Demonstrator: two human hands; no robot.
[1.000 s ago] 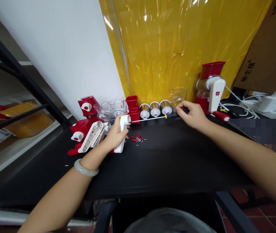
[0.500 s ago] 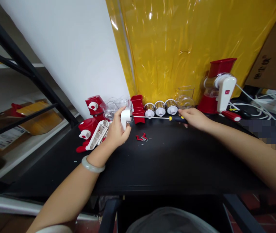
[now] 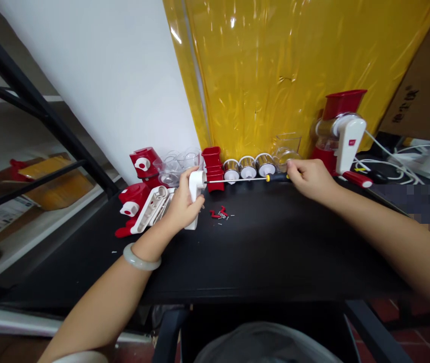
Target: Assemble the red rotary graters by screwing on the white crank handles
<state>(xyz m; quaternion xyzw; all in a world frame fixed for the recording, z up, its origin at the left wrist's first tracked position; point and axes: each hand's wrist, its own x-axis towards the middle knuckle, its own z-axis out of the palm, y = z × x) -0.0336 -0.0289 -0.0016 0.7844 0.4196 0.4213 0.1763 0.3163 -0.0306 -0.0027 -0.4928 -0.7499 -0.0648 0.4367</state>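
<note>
My left hand [image 3: 182, 207] is closed round a white plastic handle part [image 3: 195, 187], held upright on the black table [image 3: 260, 252]. My right hand [image 3: 310, 177] grips the yellow-and-black handle of a long screwdriver [image 3: 245, 179]. The screwdriver lies level, and its tip meets the top of the white part. Small red clips and screws [image 3: 219, 214] lie on the table just right of my left hand.
Red and white grater parts [image 3: 142, 204] and clear cups [image 3: 177, 166] lie at the left. A red box [image 3: 213, 166], three metal drums [image 3: 248, 166] and an assembled red-and-white grater [image 3: 339, 136] stand along the yellow sheet [image 3: 294, 70]. Cables lie at the right.
My right hand drew back a little to the right along the screwdriver line. The left hand set the white part lower and upright again. The view shifted slightly.
</note>
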